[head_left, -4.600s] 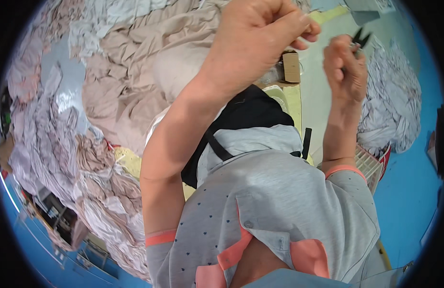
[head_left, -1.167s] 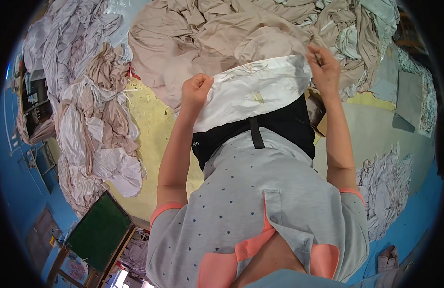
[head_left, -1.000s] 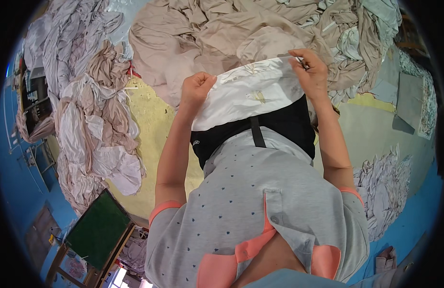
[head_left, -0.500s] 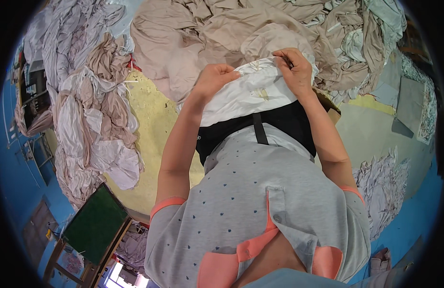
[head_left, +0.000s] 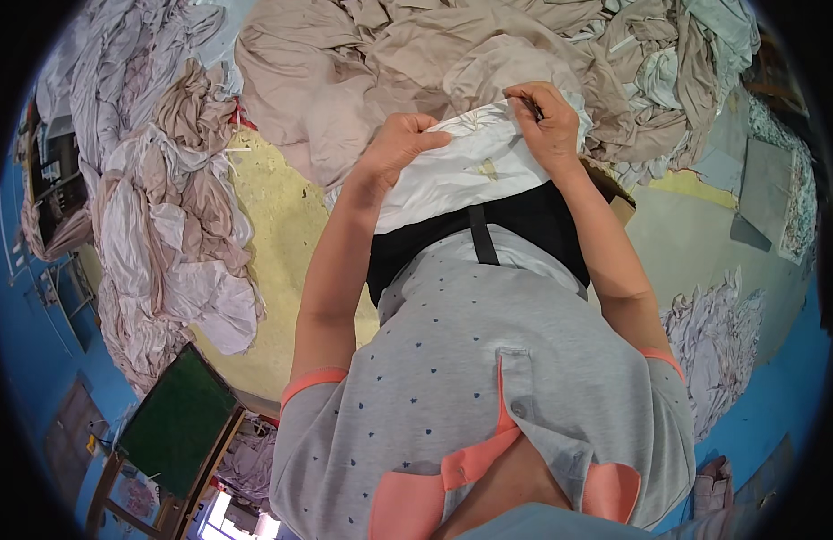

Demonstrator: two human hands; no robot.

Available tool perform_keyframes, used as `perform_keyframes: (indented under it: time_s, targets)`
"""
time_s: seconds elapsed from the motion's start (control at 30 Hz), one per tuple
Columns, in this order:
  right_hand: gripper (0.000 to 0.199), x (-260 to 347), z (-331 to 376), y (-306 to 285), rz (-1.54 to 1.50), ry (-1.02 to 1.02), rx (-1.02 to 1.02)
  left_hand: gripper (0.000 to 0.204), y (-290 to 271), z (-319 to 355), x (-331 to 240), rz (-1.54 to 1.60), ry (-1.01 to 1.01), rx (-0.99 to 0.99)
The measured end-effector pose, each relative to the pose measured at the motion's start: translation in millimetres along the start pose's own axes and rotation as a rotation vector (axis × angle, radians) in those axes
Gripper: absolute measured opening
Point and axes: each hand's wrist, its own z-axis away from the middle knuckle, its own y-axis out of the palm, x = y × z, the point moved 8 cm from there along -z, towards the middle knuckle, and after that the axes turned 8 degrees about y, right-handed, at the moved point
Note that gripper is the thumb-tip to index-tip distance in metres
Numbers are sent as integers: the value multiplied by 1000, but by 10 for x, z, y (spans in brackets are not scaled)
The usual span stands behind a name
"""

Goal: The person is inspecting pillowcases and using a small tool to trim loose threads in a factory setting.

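A white cloth (head_left: 443, 184) with a small yellowish motif and thin line stitching is stretched between my two hands, over a black apron (head_left: 533, 220) at my waist. My left hand (head_left: 397, 148) pinches its upper left edge between thumb and fingers. At the upper right edge, my right hand (head_left: 551, 130) is closed on the same cloth. Something small and dark (head_left: 534, 108) shows inside the curl of the right fingers; its kind is too hidden to tell. Just beyond both hands lies a large heap of beige cloth (head_left: 344, 90).
More crumpled white and pinkish cloth (head_left: 178, 243) hangs along the left side of the yellow surface (head_left: 286, 216). A pale cloth pile (head_left: 715, 342) lies at the right. At the lower left stands a green-topped wooden piece (head_left: 178, 418); a grey panel (head_left: 763, 193) is at the right.
Both hands have shifted slightly up and left with the white cloth between them. Their grip looks the same. The whole view has moved a little.
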Motion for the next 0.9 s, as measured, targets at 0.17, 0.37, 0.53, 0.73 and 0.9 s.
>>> perform_keyframes:
  time_s: [0.17,0.37,0.53,0.73,0.9]
  targets:
    - [15,33,19,4,-3,5,28,19,157,-71,24,106,-44,38]
    - [25,130,135,-75,-48,-102,-14,18,316,-228,14,158,31,9]
    - [33,329,293,46,83,-366,59,16,361,-228,-4,254,67,36]
    - [31,393,313,81,143,-452,28,14,421,-201,-29,299,21,48]
    - [26,391,301,104,175,-440,45,14,401,-201,-67,218,60,35]
